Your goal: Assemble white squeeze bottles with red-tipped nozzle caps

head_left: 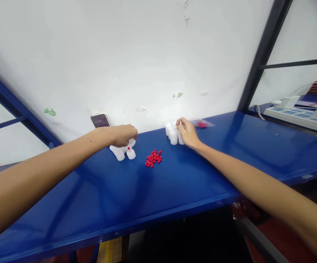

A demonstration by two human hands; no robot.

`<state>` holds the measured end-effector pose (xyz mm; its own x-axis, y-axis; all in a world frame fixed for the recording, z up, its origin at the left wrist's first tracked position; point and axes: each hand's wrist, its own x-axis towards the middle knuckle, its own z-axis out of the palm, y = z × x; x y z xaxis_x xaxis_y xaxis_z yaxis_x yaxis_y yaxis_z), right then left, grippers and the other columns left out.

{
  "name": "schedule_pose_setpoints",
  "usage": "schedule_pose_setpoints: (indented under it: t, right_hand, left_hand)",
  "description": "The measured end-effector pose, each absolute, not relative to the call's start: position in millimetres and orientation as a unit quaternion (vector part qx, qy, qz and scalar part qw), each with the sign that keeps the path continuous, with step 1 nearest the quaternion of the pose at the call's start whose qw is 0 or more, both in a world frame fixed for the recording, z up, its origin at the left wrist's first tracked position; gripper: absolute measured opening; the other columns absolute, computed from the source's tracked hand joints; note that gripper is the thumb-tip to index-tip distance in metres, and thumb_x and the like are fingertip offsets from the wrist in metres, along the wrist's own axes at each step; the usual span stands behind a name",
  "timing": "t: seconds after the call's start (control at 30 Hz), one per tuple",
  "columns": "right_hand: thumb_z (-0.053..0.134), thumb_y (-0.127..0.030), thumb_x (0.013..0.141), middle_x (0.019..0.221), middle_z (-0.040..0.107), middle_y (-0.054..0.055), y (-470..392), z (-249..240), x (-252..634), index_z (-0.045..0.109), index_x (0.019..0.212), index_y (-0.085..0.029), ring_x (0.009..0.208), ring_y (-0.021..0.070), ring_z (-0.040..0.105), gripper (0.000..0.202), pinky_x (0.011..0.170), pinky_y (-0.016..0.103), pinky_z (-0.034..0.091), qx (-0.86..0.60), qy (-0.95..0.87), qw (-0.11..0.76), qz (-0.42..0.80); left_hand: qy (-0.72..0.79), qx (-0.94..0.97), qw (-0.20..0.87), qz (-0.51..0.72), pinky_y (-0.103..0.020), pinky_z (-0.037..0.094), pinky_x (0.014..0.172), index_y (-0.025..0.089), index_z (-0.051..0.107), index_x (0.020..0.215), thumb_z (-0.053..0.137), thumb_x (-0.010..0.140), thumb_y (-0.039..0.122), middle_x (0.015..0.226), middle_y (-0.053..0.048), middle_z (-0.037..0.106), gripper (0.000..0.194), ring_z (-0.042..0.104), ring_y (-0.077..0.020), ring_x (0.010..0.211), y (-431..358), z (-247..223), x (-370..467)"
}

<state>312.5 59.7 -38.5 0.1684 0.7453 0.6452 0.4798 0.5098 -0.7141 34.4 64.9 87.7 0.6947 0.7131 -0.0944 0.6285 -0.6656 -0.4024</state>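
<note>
On the blue table [153, 190], my left hand [125, 135] is closed at a group of white bottles [120, 153], one of which shows a red tip; its fingertips and whatever they hold are mostly hidden. My right hand [187, 132] is at another cluster of upright white bottles [173, 136], its fingers curled over the right side of the cluster. Whether it grips a bottle is too small to tell. Between the two groups, nearer the front, lies a loose pile of small red caps [153, 158].
A phone [100, 120] leans on the wall behind my left hand. A clear bag with red pieces [202, 124] lies behind my right hand. Blue and dark frame posts [259, 54] stand at both sides. Power strips [300, 117] lie at the far right.
</note>
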Motion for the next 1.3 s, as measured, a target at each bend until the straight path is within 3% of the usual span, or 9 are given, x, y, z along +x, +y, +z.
schedule_pose_setpoints:
  t: [0.1, 0.2, 0.5, 0.7, 0.97, 1.13, 1.3]
  right_hand:
    - [0.044, -0.023, 0.077, 0.067, 0.047, -0.002, 60.2, -38.8, 312.5, 0.051, 0.08, -0.023, 0.063, 0.0182, 0.044, 0.008, 0.063, 0.032, 0.033, -0.48, -0.638, 0.592, 0.114]
    - [0.044, -0.023, 0.076, 0.067, 0.047, -0.002, 60.7, -39.2, 312.6, 0.051, 0.08, -0.023, 0.063, 0.0181, 0.043, 0.008, 0.063, 0.032, 0.032, -0.481, -0.637, 0.591, 0.114]
    - [0.044, -0.023, 0.076, 0.067, 0.048, -0.001, 59.0, -36.6, 311.3, 0.051, 0.08, -0.023, 0.063, 0.0182, 0.042, 0.008, 0.063, 0.032, 0.032, -0.485, -0.639, 0.587, 0.111]
    - [0.045, -0.023, 0.076, 0.069, 0.051, -0.001, 59.0, -37.6, 311.6, 0.051, 0.079, -0.023, 0.061, 0.0175, 0.042, 0.007, 0.063, 0.032, 0.032, -0.481, -0.639, 0.59, 0.11]
    - [0.045, -0.022, 0.076, 0.069, 0.051, -0.001, 58.4, -36.7, 311.2, 0.05, 0.079, -0.023, 0.061, 0.0175, 0.043, 0.006, 0.063, 0.032, 0.033, -0.483, -0.641, 0.587, 0.108]
    - [0.044, -0.023, 0.076, 0.068, 0.05, -0.001, 58.3, -36.6, 310.8, 0.051, 0.079, -0.023, 0.063, 0.0186, 0.044, 0.007, 0.062, 0.032, 0.032, -0.485, -0.643, 0.583, 0.107]
    - [0.044, -0.022, 0.076, 0.068, 0.05, -0.001, 57.9, -37.0, 311.2, 0.05, 0.079, -0.023, 0.063, 0.0185, 0.044, 0.007, 0.062, 0.032, 0.032, -0.485, -0.644, 0.582, 0.106]
  left_hand:
    - [-0.357, -0.895, 0.154, 0.219, -0.026, 0.045, 0.062, 0.02, 0.073, 0.1, 0.055, 0.074, 0.003, 0.098, -0.01, 0.072, 0.036, 0.067, -0.0203, 0.081, 59.6, 79.5, 32.9]
    - [-0.369, -0.889, 0.163, 0.216, -0.027, 0.044, 0.061, 0.02, 0.069, 0.11, 0.053, 0.077, 0.004, 0.097, -0.01, 0.072, 0.04, 0.067, -0.0212, 0.079, 56.9, 77.4, 32.9]
    - [-0.352, -0.878, 0.205, 0.253, -0.028, 0.04, 0.058, 0.02, 0.073, 0.086, 0.058, 0.072, 0.002, 0.083, -0.009, 0.072, 0.027, 0.066, -0.0218, 0.071, 52.6, 74.7, 36.4]
    - [-0.347, -0.885, 0.188, 0.247, -0.029, 0.045, 0.068, 0.022, 0.075, 0.098, 0.056, 0.074, 0.004, 0.093, -0.01, 0.074, 0.036, 0.068, -0.0228, 0.081, 57.2, 72.9, 31.0]
    - [-0.348, -0.896, 0.153, 0.228, -0.03, 0.046, 0.069, 0.022, 0.076, 0.101, 0.055, 0.074, 0.005, 0.094, -0.011, 0.073, 0.038, 0.066, -0.0235, 0.083, 49.7, 73.2, 35.0]
    - [-0.332, -0.917, 0.112, 0.193, -0.031, 0.047, 0.073, 0.023, 0.076, 0.101, 0.055, 0.071, 0.003, 0.093, -0.009, 0.074, 0.042, 0.066, -0.0241, 0.085, 46.9, 74.6, 34.5]
    - [-0.313, -0.91, 0.155, 0.222, -0.033, 0.045, 0.07, 0.021, 0.076, 0.088, 0.057, 0.069, 0.001, 0.087, -0.01, 0.073, 0.034, 0.066, -0.0272, 0.084, 41.0, 71.7, 40.7]
